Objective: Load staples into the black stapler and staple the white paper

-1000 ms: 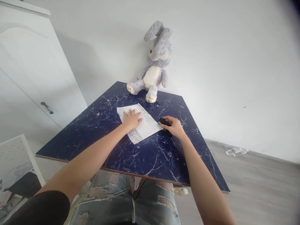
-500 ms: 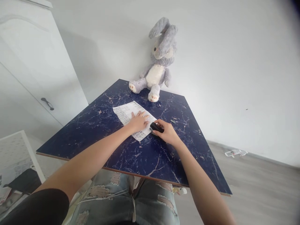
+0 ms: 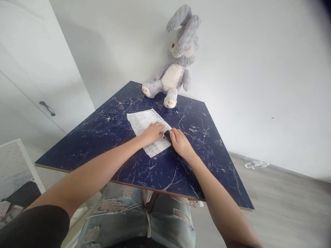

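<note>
Right hand (image 3: 180, 142): grip clamped on a black stapler (image 3: 167, 136), its front end at the right-hand part of a printed sheet (image 3: 142, 122). Left hand (image 3: 153, 133): palm down on the sheet, grip laid flat, fingertips just beside the stapler; contact undetermined. Sheet lies on the blue marbled desk (image 3: 150, 172), before a plush rabbit (image 3: 172, 76)

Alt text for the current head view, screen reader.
A person's right hand grips a black stapler at the edge of a printed sheet, with their left hand on the paper. The sheet lies on a dark blue marbled table; a grey plush rabbit sits at its far end.
</note>
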`<state>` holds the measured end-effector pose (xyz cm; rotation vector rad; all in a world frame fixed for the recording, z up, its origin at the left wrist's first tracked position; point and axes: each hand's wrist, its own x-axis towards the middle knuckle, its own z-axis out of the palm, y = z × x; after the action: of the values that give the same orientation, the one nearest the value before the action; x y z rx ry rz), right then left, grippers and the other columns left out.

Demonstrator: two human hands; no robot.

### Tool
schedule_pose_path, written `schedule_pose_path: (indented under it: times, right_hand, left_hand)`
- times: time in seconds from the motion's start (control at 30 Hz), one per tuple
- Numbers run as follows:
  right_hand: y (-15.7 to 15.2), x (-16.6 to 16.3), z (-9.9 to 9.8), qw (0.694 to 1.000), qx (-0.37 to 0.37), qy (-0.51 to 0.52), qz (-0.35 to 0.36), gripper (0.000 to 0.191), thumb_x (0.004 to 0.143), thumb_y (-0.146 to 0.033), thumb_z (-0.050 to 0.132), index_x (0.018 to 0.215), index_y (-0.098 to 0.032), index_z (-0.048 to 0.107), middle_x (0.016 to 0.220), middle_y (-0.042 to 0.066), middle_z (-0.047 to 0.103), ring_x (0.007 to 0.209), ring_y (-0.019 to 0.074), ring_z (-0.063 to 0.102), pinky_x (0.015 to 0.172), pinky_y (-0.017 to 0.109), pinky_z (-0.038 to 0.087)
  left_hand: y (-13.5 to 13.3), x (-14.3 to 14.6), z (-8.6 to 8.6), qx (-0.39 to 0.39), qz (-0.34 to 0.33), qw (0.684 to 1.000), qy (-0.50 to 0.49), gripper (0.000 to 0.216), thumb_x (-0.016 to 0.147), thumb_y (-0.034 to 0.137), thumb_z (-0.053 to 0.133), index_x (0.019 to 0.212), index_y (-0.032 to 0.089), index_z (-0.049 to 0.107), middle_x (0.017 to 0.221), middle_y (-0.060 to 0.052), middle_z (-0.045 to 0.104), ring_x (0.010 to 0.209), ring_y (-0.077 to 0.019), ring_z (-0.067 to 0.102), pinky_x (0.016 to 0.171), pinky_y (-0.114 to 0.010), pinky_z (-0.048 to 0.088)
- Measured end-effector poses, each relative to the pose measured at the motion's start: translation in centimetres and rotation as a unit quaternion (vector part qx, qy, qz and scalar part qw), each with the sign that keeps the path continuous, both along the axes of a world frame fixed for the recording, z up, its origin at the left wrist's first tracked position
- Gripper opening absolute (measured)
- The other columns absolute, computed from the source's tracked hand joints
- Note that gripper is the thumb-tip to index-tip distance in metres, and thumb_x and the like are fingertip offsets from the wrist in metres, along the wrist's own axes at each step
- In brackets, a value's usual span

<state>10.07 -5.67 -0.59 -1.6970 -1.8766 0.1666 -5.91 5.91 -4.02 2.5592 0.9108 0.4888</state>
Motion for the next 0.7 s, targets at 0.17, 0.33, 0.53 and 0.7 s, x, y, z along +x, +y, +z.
schedule_pose_path:
  times: [0.17, 0.33, 0.53, 0.7]
  right_hand:
    - [-0.4, -0.7, 0.3, 0.997, 0.005, -0.079, 0.017, 0.032, 0.110, -0.032, 0.029, 0.096, -0.022, 0.055, 0.092, 0.007, 0.062, 0.088, 0.0231, 0.057, 0.084, 0.034, 0.043]
    - [-0.6, -0.9, 0.9, 0.996, -0.014, -0.092, 0.003, 0.037, 0.111, -0.031, 0.029, 0.091, -0.021, 0.058, 0.089, 0.005, 0.064, 0.082, 0.0198, 0.058, 0.075, 0.029, 0.039]
    - [-0.8, -1.3, 1.0, 0.985, -0.046, -0.164, -0.004, 0.028, 0.110, -0.038, 0.037, 0.106, -0.019, 0.057, 0.100, 0.008, 0.067, 0.094, 0.0232, 0.059, 0.082, 0.030, 0.040]
    - [-0.9, -2.0, 1.4, 0.966, -0.083, -0.245, -0.015, 0.031, 0.110, -0.039, 0.036, 0.110, -0.019, 0.059, 0.107, 0.012, 0.067, 0.102, 0.0259, 0.058, 0.086, 0.032, 0.042]
  left_hand:
    - [0.8, -0.1, -0.2, 0.029, 0.051, 0.998, 0.018, 0.047, 0.099, 0.030, 0.054, 0.143, 0.014, 0.057, 0.157, -0.019, 0.045, 0.149, -0.0323, 0.037, 0.122, -0.046, 0.032]
    - [1.3, -0.4, -0.3, 0.034, 0.079, 0.995, 0.058, 0.052, 0.100, 0.043, 0.053, 0.146, 0.020, 0.054, 0.161, -0.016, 0.041, 0.150, -0.0406, 0.031, 0.119, -0.066, 0.023]
    - [1.2, -0.6, 0.2, 0.043, 0.081, 0.993, 0.069, 0.049, 0.104, 0.029, 0.041, 0.151, 0.018, 0.048, 0.160, -0.016, 0.041, 0.149, -0.0355, 0.033, 0.120, -0.060, 0.026]
    - [2.3, -1.2, 0.5, 0.068, 0.138, 0.987, 0.049, 0.055, 0.106, 0.029, 0.034, 0.156, 0.008, 0.038, 0.162, -0.023, 0.036, 0.149, -0.0369, 0.033, 0.121, -0.052, 0.028]
